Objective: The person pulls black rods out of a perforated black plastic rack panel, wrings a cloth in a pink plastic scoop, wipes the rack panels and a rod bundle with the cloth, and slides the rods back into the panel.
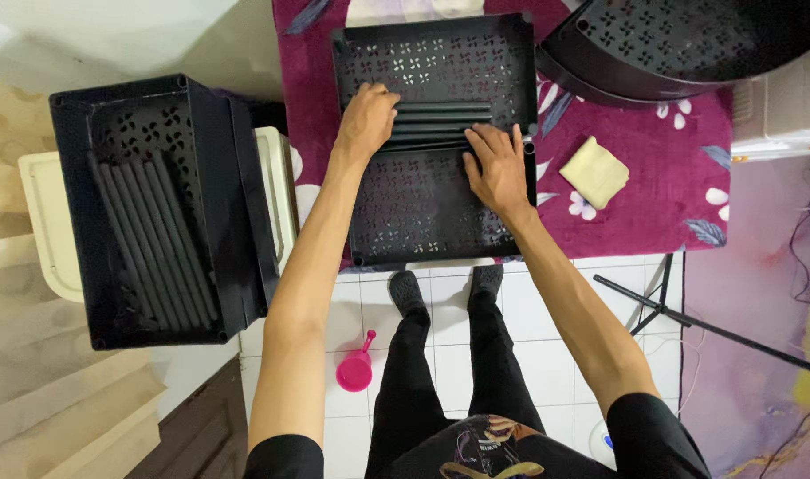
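Left hand: laid flat on a bundle of black rods.
Right hand: fingers spread, pressed on the perforated black tray.
Rods: about five counted, lying across that tray.
Worktop: covered by a magenta floral cloth.
Floor: white tiles.

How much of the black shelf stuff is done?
Not much looks joined yet. Both hands, left hand and right hand, rest on loose black tubes lying in a flat perforated tray. More tubes sit in stacked trays on the left; curved shelves wait apart.
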Tool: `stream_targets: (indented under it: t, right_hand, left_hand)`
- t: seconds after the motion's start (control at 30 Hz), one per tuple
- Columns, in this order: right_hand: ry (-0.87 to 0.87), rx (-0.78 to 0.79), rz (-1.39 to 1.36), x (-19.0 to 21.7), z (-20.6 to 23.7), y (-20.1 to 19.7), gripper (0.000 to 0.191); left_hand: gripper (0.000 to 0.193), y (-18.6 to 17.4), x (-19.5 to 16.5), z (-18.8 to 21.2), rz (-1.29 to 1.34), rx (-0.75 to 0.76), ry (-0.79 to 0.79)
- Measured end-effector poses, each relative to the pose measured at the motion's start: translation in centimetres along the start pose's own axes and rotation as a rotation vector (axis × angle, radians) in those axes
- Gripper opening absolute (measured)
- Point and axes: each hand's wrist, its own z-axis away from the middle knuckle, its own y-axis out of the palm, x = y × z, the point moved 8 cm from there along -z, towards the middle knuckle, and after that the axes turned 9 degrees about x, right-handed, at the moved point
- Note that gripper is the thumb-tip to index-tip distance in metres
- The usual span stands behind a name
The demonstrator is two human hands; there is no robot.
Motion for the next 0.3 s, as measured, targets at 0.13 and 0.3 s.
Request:
stream_targets:
  t: [0.13, 0.3]
  right_hand:
    - [0.007, 0.040, 0.005, -0.7, 0.2, 0.7, 0.045]
    - [0.026, 0.089, 0.022, -1.5, -0.1, 1.9, 0.047]
  left_hand:
    - [0.028, 1.3, 0.3, -1.3, -0.047, 0.136, -0.001]
    - [0.030, 1.7, 0.3, -1.1, -0.140, 0.179, 0.018]
